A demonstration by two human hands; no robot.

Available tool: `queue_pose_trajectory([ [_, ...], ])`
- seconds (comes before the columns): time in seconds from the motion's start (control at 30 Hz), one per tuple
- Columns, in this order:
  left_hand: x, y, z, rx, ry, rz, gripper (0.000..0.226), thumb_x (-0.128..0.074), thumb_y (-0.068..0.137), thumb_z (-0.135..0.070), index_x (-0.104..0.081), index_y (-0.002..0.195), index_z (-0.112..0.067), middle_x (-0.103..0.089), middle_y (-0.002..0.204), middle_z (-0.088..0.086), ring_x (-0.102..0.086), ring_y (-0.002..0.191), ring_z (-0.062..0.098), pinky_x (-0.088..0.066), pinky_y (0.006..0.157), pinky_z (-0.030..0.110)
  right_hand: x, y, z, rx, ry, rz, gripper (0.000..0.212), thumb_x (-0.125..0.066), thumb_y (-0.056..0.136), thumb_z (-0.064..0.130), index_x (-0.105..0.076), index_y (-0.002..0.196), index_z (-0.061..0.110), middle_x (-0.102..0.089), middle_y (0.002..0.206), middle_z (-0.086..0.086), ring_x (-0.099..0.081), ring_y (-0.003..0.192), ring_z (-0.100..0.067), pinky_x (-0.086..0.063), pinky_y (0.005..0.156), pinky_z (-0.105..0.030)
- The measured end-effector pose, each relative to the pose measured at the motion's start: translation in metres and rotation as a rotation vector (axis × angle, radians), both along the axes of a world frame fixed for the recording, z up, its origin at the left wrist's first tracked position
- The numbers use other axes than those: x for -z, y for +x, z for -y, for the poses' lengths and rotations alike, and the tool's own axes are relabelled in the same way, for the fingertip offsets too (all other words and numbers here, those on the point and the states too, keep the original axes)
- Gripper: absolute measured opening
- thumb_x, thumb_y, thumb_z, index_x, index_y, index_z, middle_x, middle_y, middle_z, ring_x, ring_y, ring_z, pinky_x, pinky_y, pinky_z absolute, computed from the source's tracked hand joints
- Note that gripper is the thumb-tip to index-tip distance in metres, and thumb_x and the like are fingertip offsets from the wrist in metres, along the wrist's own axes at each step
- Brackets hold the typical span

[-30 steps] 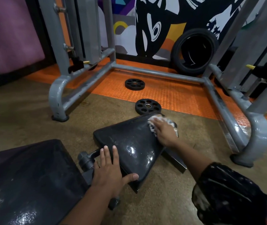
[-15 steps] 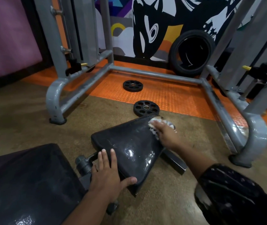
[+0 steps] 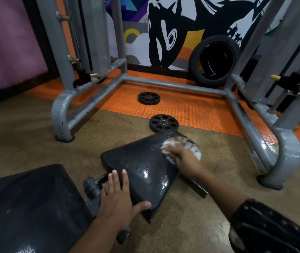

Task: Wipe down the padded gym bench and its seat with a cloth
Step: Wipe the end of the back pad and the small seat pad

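The black padded seat (image 3: 141,161) of the gym bench tilts in the middle of the view, wet and shiny in patches. Its larger black back pad (image 3: 26,207) fills the lower left. My right hand (image 3: 183,159) holds a pale patterned cloth (image 3: 191,145) against the seat's far right corner; both are blurred by motion. My left hand (image 3: 118,198) rests flat with straight fingers on the seat's near corner, thumb along its near edge.
A grey steel rack frame (image 3: 173,86) surrounds the orange mat beyond the seat. Two black weight plates (image 3: 163,123) lie on the floor just past the seat. A black tyre (image 3: 215,61) leans on the painted wall. The bench's black adjustment knob (image 3: 92,187) sits beside my left hand.
My right hand has kept rubbing the cloth over the seat's far right corner, now spread a little wider and blurred. My left hand has stayed on the near corner.
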State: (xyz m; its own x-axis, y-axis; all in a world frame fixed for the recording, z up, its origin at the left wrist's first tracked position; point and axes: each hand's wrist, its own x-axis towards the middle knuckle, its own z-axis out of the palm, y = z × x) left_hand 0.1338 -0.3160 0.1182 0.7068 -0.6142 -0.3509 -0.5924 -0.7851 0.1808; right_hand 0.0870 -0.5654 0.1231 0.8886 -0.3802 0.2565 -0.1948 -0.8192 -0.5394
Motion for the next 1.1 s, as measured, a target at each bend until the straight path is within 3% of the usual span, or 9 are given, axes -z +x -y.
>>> queue_pose_trajectory([
  [0.17, -0.002, -0.001, 0.001, 0.005, 0.002, -0.018, 0.125, -0.006, 0.044, -0.092, 0.041, 0.129, -0.013, 0.033, 0.149, 0.020, 0.025, 0.141, 0.031, -0.003, 0.118, 0.047, 0.035, -0.047, -0.017, -0.276, -0.035, 0.052, 0.048, -0.050, 0.085, -0.002, -0.065, 0.121, 0.027, -0.058, 0.134, 0.009, -0.044, 0.133, -0.008, -0.030, 0.111, -0.025],
  [0.37, 0.000, 0.002, -0.002, -0.008, -0.001, -0.022, 0.125, -0.008, 0.047, -0.092, 0.042, 0.128, -0.011, 0.034, 0.148, 0.020, 0.025, 0.141, 0.030, -0.002, 0.117, 0.047, 0.017, -0.003, 0.039, 0.217, 0.014, 0.060, 0.037, -0.054, 0.086, 0.004, -0.071, 0.110, 0.026, -0.070, 0.112, -0.002, -0.064, 0.102, -0.019, -0.043, 0.086, -0.021],
  [0.47, 0.001, -0.003, -0.003, -0.009, -0.012, -0.022, 0.126, -0.007, 0.046, -0.092, 0.041, 0.128, -0.010, 0.033, 0.149, 0.019, 0.024, 0.141, 0.030, -0.003, 0.117, 0.047, 0.008, 0.004, 0.013, 0.109, -0.045, 0.017, 0.037, -0.056, 0.083, 0.003, -0.072, 0.108, 0.024, -0.069, 0.110, -0.005, -0.061, 0.101, -0.021, -0.036, 0.082, -0.020],
  [0.57, 0.001, -0.002, -0.005, -0.021, -0.012, -0.025, 0.127, -0.006, 0.043, -0.093, 0.041, 0.128, -0.011, 0.032, 0.150, 0.018, 0.024, 0.141, 0.030, -0.005, 0.117, 0.047, 0.027, -0.023, -0.023, -0.116, -0.029, 0.110, 0.038, -0.056, 0.084, 0.002, -0.069, 0.115, 0.020, -0.065, 0.122, -0.001, -0.053, 0.115, -0.012, -0.036, 0.098, -0.019],
  [0.63, -0.002, -0.002, -0.003, -0.021, -0.020, -0.026, 0.127, -0.007, 0.044, -0.092, 0.041, 0.128, -0.011, 0.032, 0.150, 0.018, 0.023, 0.141, 0.029, -0.005, 0.117, 0.047, 0.046, -0.033, -0.014, 0.004, -0.024, 0.220, 0.037, -0.054, 0.089, 0.007, -0.066, 0.119, 0.024, -0.062, 0.129, 0.002, -0.049, 0.125, -0.013, -0.036, 0.107, -0.027],
  [0.77, -0.003, 0.000, -0.002, -0.029, -0.036, -0.009, 0.126, -0.006, 0.042, -0.091, 0.042, 0.126, -0.010, 0.031, 0.150, 0.018, 0.022, 0.142, 0.029, -0.006, 0.117, 0.046, 0.051, 0.003, 0.030, 0.458, 0.370, 0.286, 0.033, -0.050, 0.094, 0.013, -0.066, 0.119, 0.026, -0.060, 0.132, -0.002, -0.052, 0.124, -0.021, -0.041, 0.105, -0.040],
  [0.93, 0.001, 0.000, 0.003, -0.020, -0.026, -0.029, 0.128, -0.006, 0.040, -0.091, 0.042, 0.126, -0.010, 0.032, 0.150, 0.019, 0.022, 0.142, 0.028, -0.006, 0.117, 0.047, 0.051, 0.021, 0.058, 0.683, 0.873, 0.315, 0.033, -0.037, 0.100, 0.033, -0.053, 0.128, 0.033, -0.065, 0.116, -0.003, -0.062, 0.094, -0.019, -0.052, 0.082, -0.036],
  [1.03, 0.001, 0.000, 0.004, -0.014, -0.016, -0.016, 0.128, -0.004, 0.040, -0.091, 0.041, 0.127, -0.009, 0.031, 0.150, 0.019, 0.021, 0.142, 0.029, -0.006, 0.117, 0.047, 0.068, 0.017, 0.046, 0.750, 0.881, 0.240, 0.041, -0.034, 0.100, 0.035, -0.052, 0.134, 0.019, -0.059, 0.129, -0.009, -0.057, 0.113, -0.028, -0.047, 0.097, -0.043],
  [1.1, -0.001, 0.003, 0.004, -0.015, -0.021, -0.002, 0.127, -0.004, 0.040, -0.091, 0.041, 0.128, -0.010, 0.031, 0.150, 0.020, 0.021, 0.142, 0.030, -0.005, 0.117, 0.047, 0.068, 0.011, 0.026, 0.752, 0.825, 0.239, 0.041, -0.035, 0.101, 0.033, -0.058, 0.127, 0.011, -0.063, 0.119, -0.012, -0.059, 0.106, -0.029, -0.049, 0.091, -0.039],
])
